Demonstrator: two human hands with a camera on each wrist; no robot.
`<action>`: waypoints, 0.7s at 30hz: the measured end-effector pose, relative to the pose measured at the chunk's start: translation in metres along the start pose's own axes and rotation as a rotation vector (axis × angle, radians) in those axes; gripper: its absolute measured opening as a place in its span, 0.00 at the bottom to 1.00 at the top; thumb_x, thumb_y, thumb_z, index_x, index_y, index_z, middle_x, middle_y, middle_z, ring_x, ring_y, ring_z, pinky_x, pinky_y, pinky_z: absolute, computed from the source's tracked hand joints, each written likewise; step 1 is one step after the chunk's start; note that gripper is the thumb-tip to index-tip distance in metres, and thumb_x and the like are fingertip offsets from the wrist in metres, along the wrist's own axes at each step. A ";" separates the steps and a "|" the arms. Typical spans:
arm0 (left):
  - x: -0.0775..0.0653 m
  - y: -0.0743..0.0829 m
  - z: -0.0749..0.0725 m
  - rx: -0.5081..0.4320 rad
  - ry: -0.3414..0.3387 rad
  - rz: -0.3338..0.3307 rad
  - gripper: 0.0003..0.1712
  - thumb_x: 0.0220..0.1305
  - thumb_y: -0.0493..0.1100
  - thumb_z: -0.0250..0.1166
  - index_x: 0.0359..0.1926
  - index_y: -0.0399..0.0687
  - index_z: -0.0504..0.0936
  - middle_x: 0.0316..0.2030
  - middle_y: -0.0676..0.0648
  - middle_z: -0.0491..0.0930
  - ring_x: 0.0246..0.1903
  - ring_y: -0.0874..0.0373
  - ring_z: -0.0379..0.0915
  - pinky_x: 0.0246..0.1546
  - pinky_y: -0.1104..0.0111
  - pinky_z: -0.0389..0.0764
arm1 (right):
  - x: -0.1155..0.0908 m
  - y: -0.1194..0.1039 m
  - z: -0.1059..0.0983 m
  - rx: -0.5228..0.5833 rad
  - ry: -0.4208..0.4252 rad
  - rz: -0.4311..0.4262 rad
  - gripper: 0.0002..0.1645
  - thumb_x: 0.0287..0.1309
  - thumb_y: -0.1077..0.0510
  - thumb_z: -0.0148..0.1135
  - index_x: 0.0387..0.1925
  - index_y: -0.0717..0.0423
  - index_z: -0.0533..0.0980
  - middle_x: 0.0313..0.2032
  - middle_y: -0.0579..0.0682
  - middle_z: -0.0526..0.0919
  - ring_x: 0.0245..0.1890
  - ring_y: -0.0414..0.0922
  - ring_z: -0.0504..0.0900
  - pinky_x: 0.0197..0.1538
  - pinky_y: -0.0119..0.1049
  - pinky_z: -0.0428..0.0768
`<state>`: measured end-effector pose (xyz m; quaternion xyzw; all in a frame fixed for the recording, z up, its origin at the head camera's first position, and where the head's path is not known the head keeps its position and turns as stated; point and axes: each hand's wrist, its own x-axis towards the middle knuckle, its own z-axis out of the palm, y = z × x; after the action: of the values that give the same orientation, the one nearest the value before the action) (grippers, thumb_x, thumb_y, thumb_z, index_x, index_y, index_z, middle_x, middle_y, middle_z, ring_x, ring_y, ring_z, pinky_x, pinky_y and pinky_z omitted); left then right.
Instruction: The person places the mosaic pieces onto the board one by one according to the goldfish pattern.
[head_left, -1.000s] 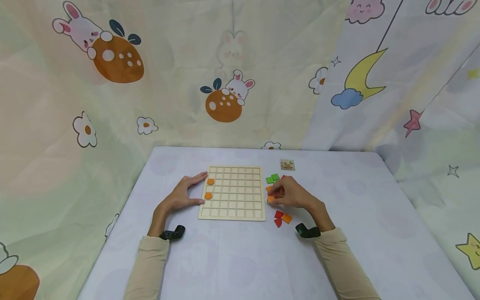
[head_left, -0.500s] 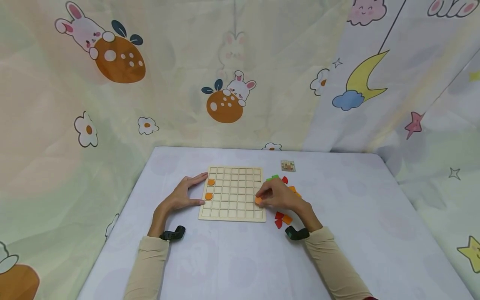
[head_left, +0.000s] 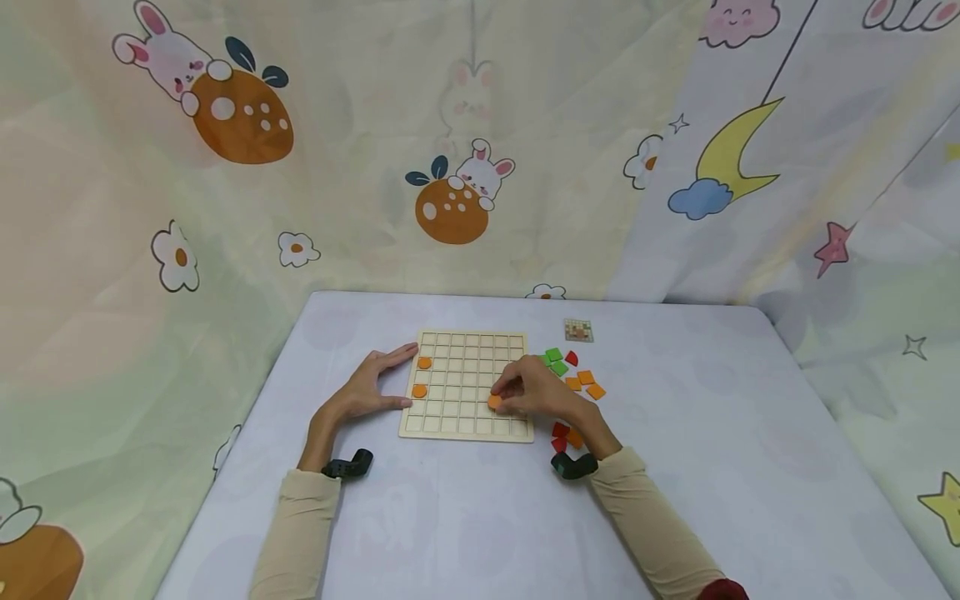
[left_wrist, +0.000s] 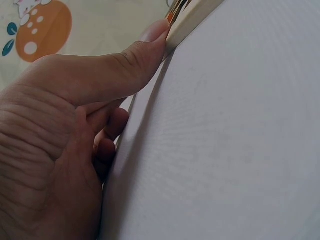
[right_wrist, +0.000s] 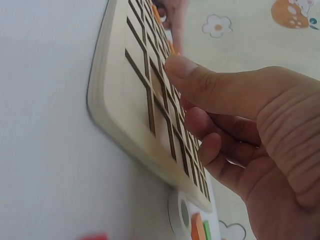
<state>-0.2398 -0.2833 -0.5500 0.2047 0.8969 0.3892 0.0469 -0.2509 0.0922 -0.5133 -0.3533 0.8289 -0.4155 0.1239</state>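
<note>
A wooden grid board [head_left: 463, 423] lies on the table with two orange discs [head_left: 419, 391] in its left-hand column. My left hand [head_left: 363, 387] spans the board's left edge, thumb low and fingers high, touching it; in the left wrist view the thumb [left_wrist: 152, 42] meets the side of the board. Over the right half of the grid, my right hand [head_left: 536, 388] pinches an orange disc [head_left: 494, 402] between thumb and fingers. From the right wrist view, that disc is hidden behind the thumb [right_wrist: 187, 70].
Right of the board lie green squares [head_left: 559, 367], orange squares [head_left: 586, 377] and red pieces [head_left: 560, 430]. A small patterned card [head_left: 578, 331] sits farther back. A pale round piece [right_wrist: 180, 214] stands by the board's edge in the right wrist view. Printed cloth hangs behind the table.
My right hand has carried the orange disc leftward from the loose pieces to over the board, uncovering the green and orange squares. My left hand has stayed at the board's edge.
</note>
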 end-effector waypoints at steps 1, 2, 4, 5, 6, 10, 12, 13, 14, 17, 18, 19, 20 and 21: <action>0.000 0.000 0.000 0.000 -0.001 -0.001 0.59 0.55 0.53 0.86 0.84 0.51 0.67 0.85 0.46 0.62 0.60 0.47 0.66 0.66 0.47 0.66 | 0.002 0.000 0.002 0.002 0.000 -0.008 0.12 0.53 0.64 0.86 0.40 0.58 0.92 0.37 0.48 0.93 0.36 0.36 0.88 0.45 0.30 0.87; 0.000 0.000 0.000 -0.001 -0.001 -0.001 0.59 0.55 0.53 0.86 0.84 0.51 0.67 0.85 0.46 0.62 0.61 0.48 0.66 0.66 0.47 0.66 | 0.004 0.000 0.003 -0.001 0.001 -0.019 0.12 0.52 0.64 0.86 0.40 0.57 0.92 0.37 0.48 0.93 0.36 0.36 0.88 0.45 0.30 0.87; 0.000 0.000 0.000 -0.001 -0.002 -0.002 0.59 0.55 0.53 0.86 0.84 0.51 0.67 0.85 0.46 0.62 0.61 0.47 0.66 0.66 0.47 0.66 | 0.009 -0.001 0.007 -0.002 0.000 -0.040 0.12 0.53 0.64 0.86 0.40 0.57 0.92 0.36 0.48 0.93 0.36 0.36 0.88 0.44 0.30 0.87; 0.000 0.000 0.000 -0.004 -0.002 -0.003 0.59 0.54 0.52 0.86 0.84 0.51 0.68 0.85 0.46 0.62 0.61 0.47 0.66 0.66 0.47 0.66 | 0.012 -0.001 0.009 -0.002 -0.002 -0.050 0.12 0.53 0.64 0.86 0.40 0.57 0.92 0.36 0.48 0.93 0.35 0.36 0.87 0.44 0.31 0.86; 0.000 0.000 0.000 -0.001 -0.001 -0.004 0.59 0.54 0.52 0.87 0.84 0.51 0.67 0.85 0.46 0.62 0.61 0.47 0.66 0.66 0.47 0.66 | 0.015 -0.001 0.011 -0.002 -0.002 -0.060 0.12 0.52 0.63 0.86 0.40 0.57 0.92 0.36 0.48 0.93 0.35 0.36 0.87 0.43 0.31 0.86; -0.001 -0.001 -0.001 0.000 0.000 -0.008 0.59 0.55 0.52 0.87 0.84 0.52 0.67 0.85 0.47 0.62 0.61 0.48 0.66 0.66 0.47 0.66 | 0.026 -0.004 0.018 0.011 -0.015 -0.077 0.12 0.53 0.64 0.86 0.39 0.59 0.92 0.36 0.50 0.93 0.34 0.35 0.87 0.42 0.30 0.86; 0.000 -0.001 -0.001 -0.003 -0.003 -0.013 0.59 0.55 0.52 0.87 0.84 0.53 0.67 0.86 0.47 0.62 0.60 0.48 0.66 0.65 0.48 0.66 | 0.030 -0.006 0.021 0.016 -0.025 -0.078 0.12 0.53 0.65 0.86 0.39 0.60 0.92 0.36 0.51 0.94 0.33 0.35 0.87 0.42 0.30 0.87; 0.000 -0.001 -0.001 -0.005 -0.004 -0.015 0.59 0.55 0.52 0.86 0.84 0.53 0.67 0.86 0.47 0.61 0.60 0.48 0.66 0.65 0.48 0.66 | 0.032 -0.008 0.022 0.016 -0.031 -0.074 0.11 0.53 0.65 0.85 0.40 0.60 0.92 0.36 0.51 0.94 0.33 0.35 0.87 0.41 0.30 0.87; 0.000 -0.001 -0.001 -0.006 -0.005 -0.017 0.59 0.55 0.52 0.86 0.84 0.53 0.67 0.86 0.48 0.61 0.60 0.49 0.66 0.65 0.48 0.66 | 0.034 -0.010 0.024 0.015 -0.038 -0.070 0.12 0.53 0.65 0.85 0.40 0.60 0.92 0.36 0.51 0.94 0.33 0.35 0.87 0.41 0.30 0.87; 0.000 0.000 -0.001 -0.003 -0.006 -0.020 0.59 0.55 0.53 0.86 0.84 0.53 0.67 0.86 0.48 0.61 0.60 0.49 0.66 0.65 0.48 0.66 | 0.040 -0.014 0.028 0.007 -0.049 -0.066 0.11 0.54 0.64 0.85 0.40 0.59 0.92 0.36 0.50 0.94 0.32 0.35 0.87 0.41 0.30 0.87; 0.000 0.000 -0.001 0.000 -0.006 -0.021 0.59 0.55 0.53 0.86 0.84 0.53 0.67 0.86 0.48 0.61 0.60 0.49 0.66 0.65 0.48 0.66 | 0.041 -0.015 0.030 0.006 -0.053 -0.064 0.11 0.54 0.64 0.85 0.40 0.59 0.92 0.36 0.50 0.94 0.33 0.34 0.87 0.41 0.29 0.86; 0.000 0.000 -0.001 0.001 -0.008 -0.021 0.59 0.55 0.53 0.86 0.84 0.54 0.66 0.86 0.48 0.61 0.60 0.49 0.66 0.65 0.48 0.66 | 0.043 -0.016 0.031 0.004 -0.058 -0.064 0.11 0.54 0.64 0.85 0.40 0.59 0.92 0.36 0.50 0.94 0.33 0.34 0.87 0.42 0.29 0.86; 0.000 0.000 -0.001 0.003 -0.009 -0.021 0.59 0.55 0.53 0.86 0.84 0.54 0.66 0.86 0.48 0.61 0.60 0.49 0.66 0.66 0.48 0.66 | 0.045 -0.018 0.033 0.004 -0.062 -0.065 0.11 0.54 0.65 0.85 0.40 0.60 0.92 0.37 0.50 0.94 0.33 0.34 0.87 0.42 0.29 0.86; 0.000 0.001 -0.001 0.003 -0.010 -0.021 0.59 0.55 0.53 0.86 0.84 0.54 0.66 0.86 0.48 0.61 0.61 0.48 0.66 0.66 0.48 0.66 | 0.046 -0.019 0.034 0.004 -0.066 -0.066 0.11 0.54 0.65 0.85 0.41 0.60 0.92 0.37 0.51 0.94 0.34 0.34 0.87 0.42 0.29 0.86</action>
<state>-0.2395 -0.2839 -0.5489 0.1975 0.8993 0.3864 0.0551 -0.2583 0.0323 -0.5158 -0.3938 0.8115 -0.4090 0.1383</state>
